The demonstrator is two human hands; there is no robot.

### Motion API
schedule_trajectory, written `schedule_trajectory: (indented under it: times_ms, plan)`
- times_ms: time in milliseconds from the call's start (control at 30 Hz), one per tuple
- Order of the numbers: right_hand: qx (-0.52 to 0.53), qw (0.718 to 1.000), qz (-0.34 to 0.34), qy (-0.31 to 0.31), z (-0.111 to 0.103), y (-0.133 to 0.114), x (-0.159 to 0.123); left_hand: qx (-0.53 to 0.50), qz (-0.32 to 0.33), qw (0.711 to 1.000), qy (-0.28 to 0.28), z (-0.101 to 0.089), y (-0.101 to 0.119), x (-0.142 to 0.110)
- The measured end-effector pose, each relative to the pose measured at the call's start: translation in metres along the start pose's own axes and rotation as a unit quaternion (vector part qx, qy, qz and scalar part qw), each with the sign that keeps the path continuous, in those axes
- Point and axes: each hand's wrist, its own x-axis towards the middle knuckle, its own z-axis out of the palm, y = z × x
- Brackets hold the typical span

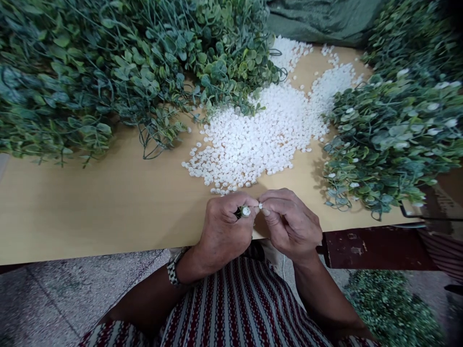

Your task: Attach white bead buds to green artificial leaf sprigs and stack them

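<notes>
My left hand (226, 233) is closed at the table's front edge. Out of its curled fingers pokes a bit of green artificial stem (239, 212) tipped with a white bead-like piece (246, 211); the rest of the stem is hidden. Thumb and fingertips of my right hand (294, 224) pinch another small white bead-like piece (260, 206), right against the left fingertips. Whether this piece sits on a stem end is too small to tell. Just beyond both hands lies a wide heap of loose white bead-like pieces (249, 140).
Artificial greenery (144, 62) is piled across the back left of the wooden table (90, 202). A leafy bunch with white tips (390, 135) lies at the right. Behind the heap is dark green cloth (325, 21). More greenery (390, 308) lies on the floor at the lower right.
</notes>
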Motion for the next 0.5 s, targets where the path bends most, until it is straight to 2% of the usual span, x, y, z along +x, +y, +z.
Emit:
schedule_trajectory:
  times_ms: [100, 233, 367, 433, 500]
  plan:
    - [0.003, 1.0, 0.0, 0.002, -0.001, -0.001, 0.0, -0.004, 0.014, 1.0, 0.0, 0.0, -0.001, -0.001]
    - [-0.033, 0.999, -0.02, 0.018, -0.001, 0.0, -0.002, -0.049, -0.024, 0.998, -0.025, -0.002, 0.001, 0.001]
    - [-0.005, 0.997, 0.062, 0.038, -0.003, 0.0, -0.002, -0.07, -0.072, 0.991, -0.086, -0.006, 0.008, 0.005]
    - [0.033, 0.993, 0.104, 0.038, -0.003, 0.0, -0.001, -0.068, -0.086, 0.99, -0.092, -0.007, 0.01, 0.007]
    - [0.051, 0.992, 0.113, 0.038, -0.004, -0.001, -0.001, -0.069, -0.093, 0.99, -0.082, -0.007, 0.012, 0.007]
